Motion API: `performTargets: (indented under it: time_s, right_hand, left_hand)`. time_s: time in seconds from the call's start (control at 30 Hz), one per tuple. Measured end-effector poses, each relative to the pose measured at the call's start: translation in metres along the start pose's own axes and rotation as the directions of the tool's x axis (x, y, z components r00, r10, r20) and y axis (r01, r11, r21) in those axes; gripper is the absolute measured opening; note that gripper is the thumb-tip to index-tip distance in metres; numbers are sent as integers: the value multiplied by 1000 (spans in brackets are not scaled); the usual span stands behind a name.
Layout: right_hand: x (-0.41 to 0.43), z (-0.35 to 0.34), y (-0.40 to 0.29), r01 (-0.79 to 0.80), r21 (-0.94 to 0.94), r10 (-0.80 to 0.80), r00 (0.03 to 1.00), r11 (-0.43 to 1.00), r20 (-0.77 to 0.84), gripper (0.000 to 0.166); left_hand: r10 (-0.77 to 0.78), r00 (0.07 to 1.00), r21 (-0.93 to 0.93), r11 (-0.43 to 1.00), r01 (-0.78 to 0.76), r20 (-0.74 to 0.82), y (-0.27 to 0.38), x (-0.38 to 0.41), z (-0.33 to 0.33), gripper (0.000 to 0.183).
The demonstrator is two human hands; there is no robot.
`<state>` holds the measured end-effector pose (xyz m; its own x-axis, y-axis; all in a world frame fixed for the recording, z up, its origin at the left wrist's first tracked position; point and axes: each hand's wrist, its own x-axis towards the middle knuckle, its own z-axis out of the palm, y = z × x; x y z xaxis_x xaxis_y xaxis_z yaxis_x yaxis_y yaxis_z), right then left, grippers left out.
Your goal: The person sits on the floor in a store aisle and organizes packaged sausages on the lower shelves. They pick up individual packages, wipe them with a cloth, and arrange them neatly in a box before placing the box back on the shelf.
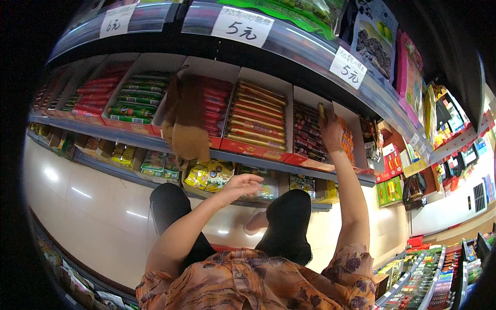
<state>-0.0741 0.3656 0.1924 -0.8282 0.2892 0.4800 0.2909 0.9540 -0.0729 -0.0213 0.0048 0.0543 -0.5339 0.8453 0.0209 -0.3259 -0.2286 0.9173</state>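
Observation:
My right hand [331, 131] reaches over a shelf box of dark-wrapped sticks [308, 131], close to the orange-wrapped sticks [347, 141] beside it. A small yellowish thing [321, 111] shows at its fingertips; whether the hand grips it is unclear. My left hand [242, 186] hovers in front of the lower shelf, holding nothing, fingers loosely bent. Left of the dark sticks are boxes of gold-and-red sticks [255, 120], red-wrapped sticks [215, 102] and green-wrapped sticks [136, 100]. A brown cloth [188, 120] hangs over the front of the red sticks.
Above, a shelf edge with handwritten price tags [243, 27] overhangs the boxes. Yellow snack packets [209, 176] sit on the lower shelf, near my knees [288, 217]. Stacked cartons [389, 190] stand right, on the pale tiled floor [97, 201]. Another goods rack [422, 271] is at lower right.

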Motion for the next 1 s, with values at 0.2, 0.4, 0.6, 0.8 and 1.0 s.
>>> performTargets:
  time_s: [0.2,0.4,0.6,0.8,1.0]
  right_hand:
    - [22,-14,-134,550,-29,-549,824,834,-143,38]
    - [35,56,-192,666,-106,-667,745,739,30,39]
    - [31,82,-168,645,-167,-642,763,746,82,46]
    - [36,71,-184,475,-137,-415,851,869,321,48]
    - [36,60,-202,418,-384,-298,894,823,333,48]
  left_hand:
    - [-36,999,43,998,37,-28,1,0,-1,40]
    - [-1,1000,12,1000,1,-27,-2,-2,-7,39]
    - [49,999,-28,998,-49,0,-3,-5,-10,40]
    - [73,997,-62,996,-72,26,-8,-4,-9,40]
    - [30,999,-27,999,-30,12,2,-7,-9,39]
